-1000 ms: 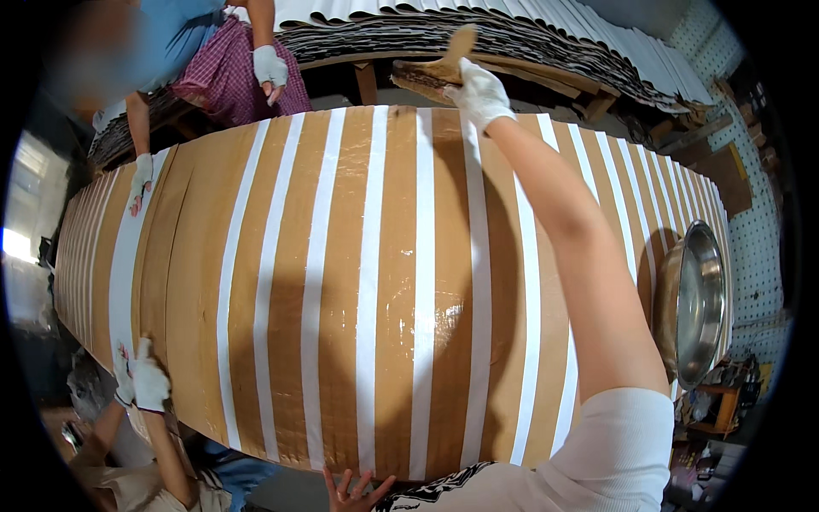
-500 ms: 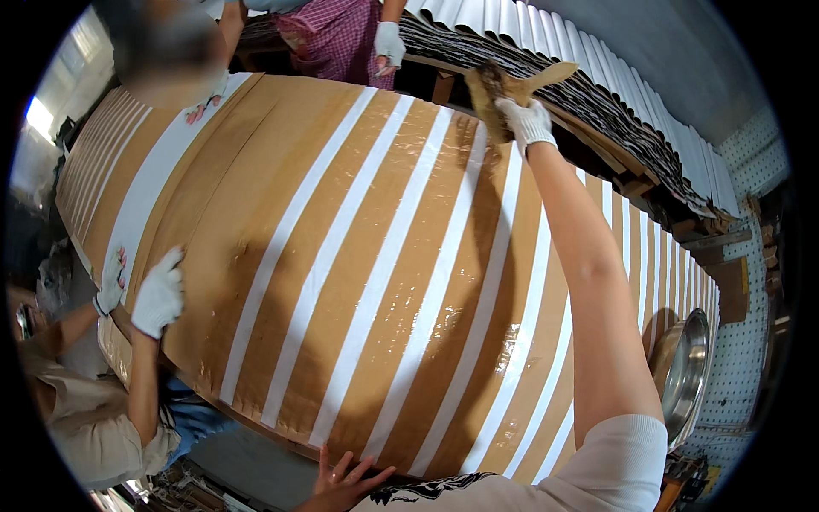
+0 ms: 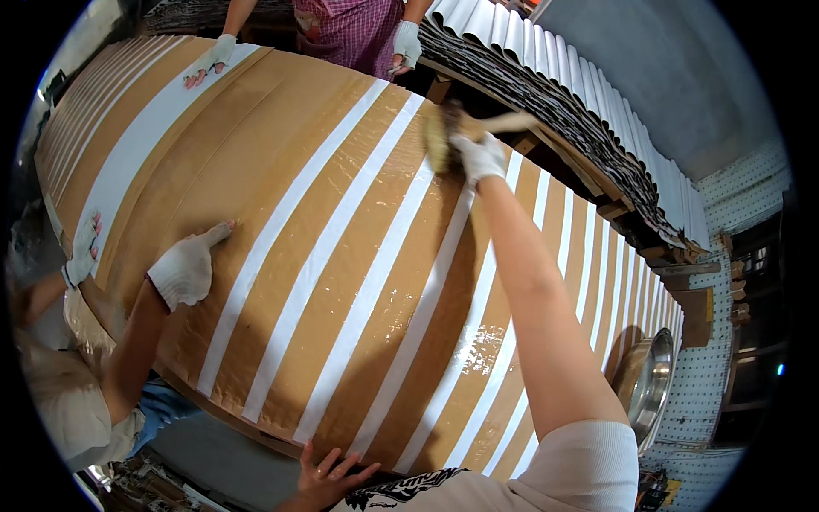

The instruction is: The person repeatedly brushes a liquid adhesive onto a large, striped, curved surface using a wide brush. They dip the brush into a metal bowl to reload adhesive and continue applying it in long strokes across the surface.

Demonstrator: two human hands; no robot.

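My right hand (image 3: 480, 160), in a white glove, is closed on a wide brush (image 3: 438, 141) with a pale wooden handle. The brush is blurred by motion and lies against the far part of a large brown sheet (image 3: 358, 226) crossed by long white strips (image 3: 375, 271). Wet, shiny patches cover much of the sheet around the strips. My bare left hand (image 3: 328, 480) rests at the near edge of the work surface, fingers spread and holding nothing.
A co-worker's gloved hand (image 3: 189, 266) points at the sheet from the left. Across the table, another person in a purple checked garment (image 3: 350, 34) has gloved hands near the far edge. A metal basin (image 3: 646, 384) stands at right; stacked corrugated sheets (image 3: 546, 64) lie beyond.
My right hand has swept the brush left and slightly nearer over the strips. The left co-worker's hand has moved right, finger extended. The blurred shape at upper left is gone from view.
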